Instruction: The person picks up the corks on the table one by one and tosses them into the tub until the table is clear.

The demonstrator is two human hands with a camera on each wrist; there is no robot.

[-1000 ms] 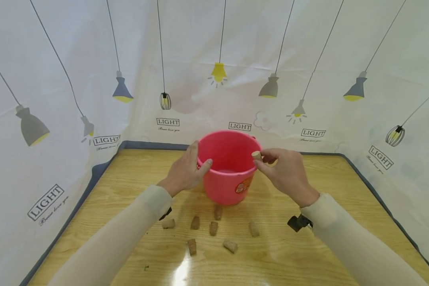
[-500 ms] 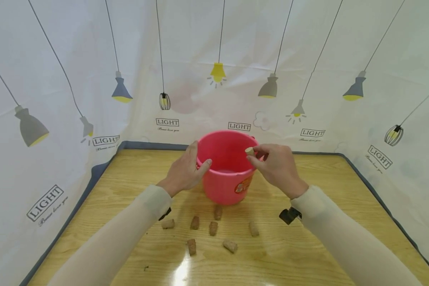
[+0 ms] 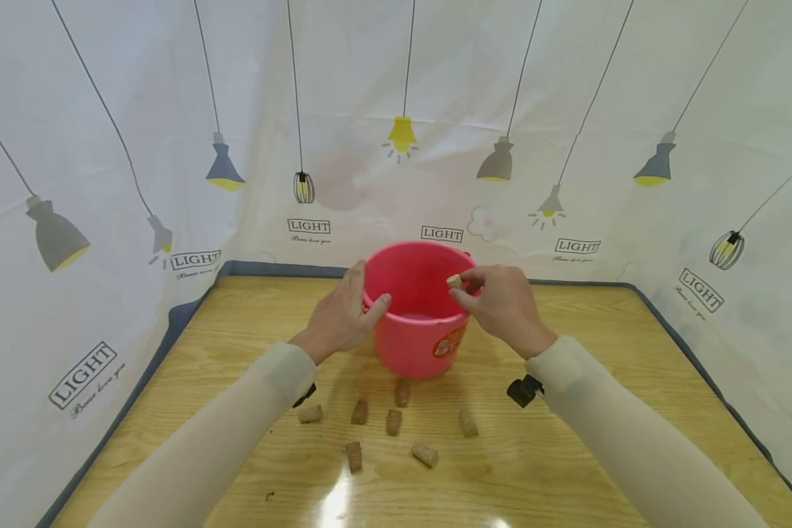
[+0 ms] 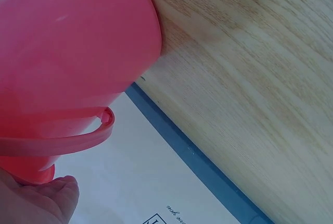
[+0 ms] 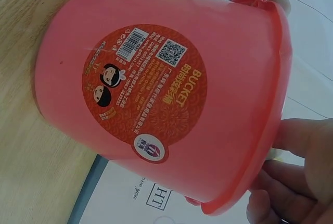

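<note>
A pink plastic bucket (image 3: 412, 348) stands upright on the wooden table. My left hand (image 3: 343, 312) grips its left rim, thumb over the near edge; the left wrist view catches part of that hand (image 4: 49, 200) by the rim, below the bucket's handle (image 4: 62, 145). Between right thumb and fingers, a pale cork stopper (image 3: 454, 281) is pinched over the right side of the bucket's mouth by my right hand (image 3: 504, 304). In the right wrist view the rim mostly hides that cork, and a red round label (image 5: 145, 86) faces the camera.
Several cork stoppers lie scattered on the table (image 3: 567, 455) in front of the bucket, among them a light one (image 3: 425, 455) and a dark one (image 3: 354, 456). A white sheet (image 3: 369, 198) printed with lamps stands behind and at both sides.
My right hand has moved left with the cork, from the bucket's right rim to over its opening. The left hand, the bucket and the corks on the table stay put.
</note>
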